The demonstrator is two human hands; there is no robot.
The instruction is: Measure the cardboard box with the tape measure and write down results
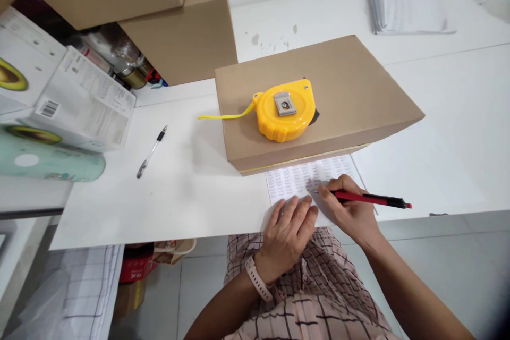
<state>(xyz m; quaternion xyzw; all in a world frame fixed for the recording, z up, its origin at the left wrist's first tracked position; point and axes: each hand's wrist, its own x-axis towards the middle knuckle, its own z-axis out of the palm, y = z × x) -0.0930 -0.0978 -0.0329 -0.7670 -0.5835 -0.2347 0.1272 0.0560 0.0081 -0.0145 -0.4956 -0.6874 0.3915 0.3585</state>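
My right hand [350, 210] grips a red pen [370, 200], its tip resting on a printed sheet [303, 178] at the near edge of the white table [179, 196]. My left hand [289, 228] lies flat on that sheet, fingers stretched out, just left of the pen tip. A flat brown cardboard box [350, 90] covers the sheet's far part. On the box sits a yellow tape measure [285, 110] with its yellow strap trailing left.
A black and clear pen [152, 151] lies on the table to the left. White product boxes [71, 95] and a pale green cylinder [48, 162] sit far left, larger cardboard boxes [187, 32] behind. A stack of papers [408, 8] lies far right.
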